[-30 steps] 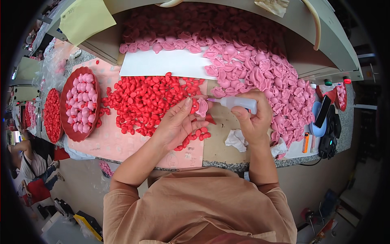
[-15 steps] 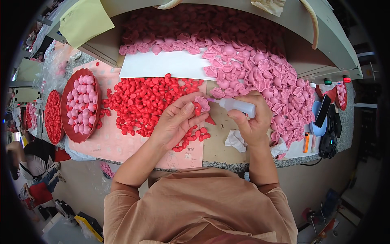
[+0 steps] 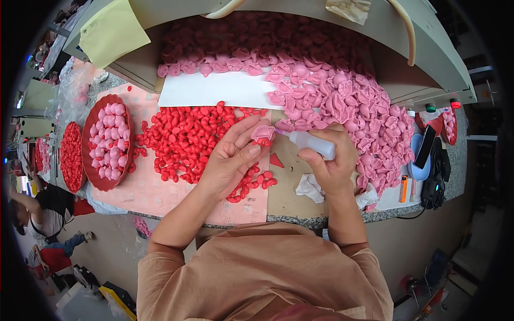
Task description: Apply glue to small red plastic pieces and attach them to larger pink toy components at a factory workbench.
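My left hand [image 3: 235, 155] is closed on a pink shell-shaped piece [image 3: 262, 132] with a red piece [image 3: 263, 142] at its lower edge. My right hand [image 3: 336, 156] grips a whitish squeeze bottle [image 3: 313, 143] lying nearly level. Its thin pink tip points left and meets, or nearly meets, the rim of the pink piece. Beneath and left of my left hand spreads a heap of small red rounded pieces [image 3: 184, 139]. Beyond my right hand lies a large pile of pink pieces [image 3: 353, 101].
At left stands a red scalloped bowl [image 3: 101, 184] of pink-and-red pieces, beside another tray of red pieces [image 3: 71, 155]. Crumpled white tissue [image 3: 309, 188] lies near my right wrist. A phone [image 3: 425, 145] rests in a blue holder, next to an orange lighter [image 3: 403, 188]. A hooded shelf [image 3: 428, 53] overhangs the back.
The pink piece has turned in my left hand, so the red part now sits below it. The bottle has shifted very slightly. At far left a person has moved.
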`<action>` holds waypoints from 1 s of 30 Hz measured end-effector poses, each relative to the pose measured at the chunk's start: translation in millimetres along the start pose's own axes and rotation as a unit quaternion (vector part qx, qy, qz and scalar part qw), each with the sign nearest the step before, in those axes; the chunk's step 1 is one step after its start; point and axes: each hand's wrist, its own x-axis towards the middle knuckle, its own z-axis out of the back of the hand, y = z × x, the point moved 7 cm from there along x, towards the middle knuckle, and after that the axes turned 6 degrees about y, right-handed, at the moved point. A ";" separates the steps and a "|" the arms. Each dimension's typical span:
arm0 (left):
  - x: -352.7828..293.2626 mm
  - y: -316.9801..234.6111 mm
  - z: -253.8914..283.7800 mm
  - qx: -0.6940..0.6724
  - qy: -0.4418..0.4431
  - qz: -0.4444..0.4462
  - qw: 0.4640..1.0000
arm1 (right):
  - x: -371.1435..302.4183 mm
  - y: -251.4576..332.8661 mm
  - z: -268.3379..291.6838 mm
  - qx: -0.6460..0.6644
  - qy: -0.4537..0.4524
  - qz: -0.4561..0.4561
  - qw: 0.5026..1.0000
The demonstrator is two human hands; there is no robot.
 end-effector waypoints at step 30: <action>-1.2 -0.6 2.1 -0.018 -0.005 -0.008 1.000 | -1.5 0.3 0.3 -0.010 -0.010 0.000 1.000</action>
